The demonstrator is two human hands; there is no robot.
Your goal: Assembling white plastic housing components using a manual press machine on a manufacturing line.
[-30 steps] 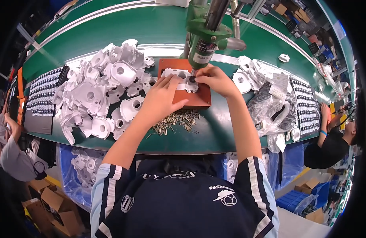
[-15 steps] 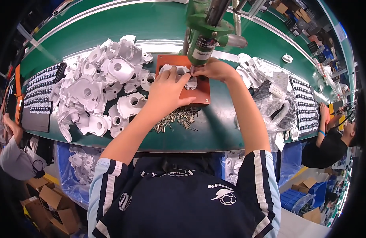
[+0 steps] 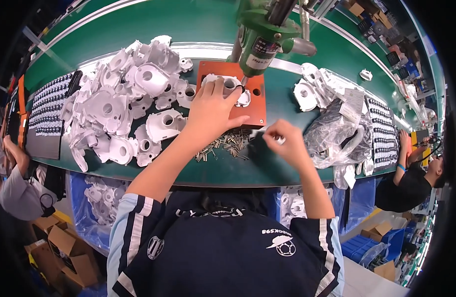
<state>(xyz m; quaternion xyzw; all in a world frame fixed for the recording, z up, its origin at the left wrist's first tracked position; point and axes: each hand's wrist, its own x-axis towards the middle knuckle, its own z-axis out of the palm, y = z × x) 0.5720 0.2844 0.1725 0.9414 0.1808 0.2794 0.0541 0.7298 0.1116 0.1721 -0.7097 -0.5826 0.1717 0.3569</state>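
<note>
A white plastic housing (image 3: 230, 84) with a round opening lies on an orange-red block (image 3: 258, 106) under a green press (image 3: 258, 49). My left hand (image 3: 212, 110) rests over the housing and holds it against the block, its thumb spread toward the block's near edge. The press's thin tip comes down beside my index finger. My right hand (image 3: 287, 141) is apart from the block, to its near right, fingers curled together over the bench; what they hold, if anything, I cannot make out. A loose pile of small metal pins (image 3: 233, 143) lies in front of the block.
White housings are heaped (image 3: 109, 109) on the left, with a smaller heap (image 3: 312, 89) at right. Beside that lies a clear plastic bag (image 3: 332, 133). Trays of small dark-topped parts (image 3: 50, 106) stand at both ends. Blue-lined bins (image 3: 87, 218) sit below the bench edge. Other people work on both sides.
My right hand has moved from the press tip toward me and to the right of the pins. My left hand stays on the housing. The view has shifted slightly.
</note>
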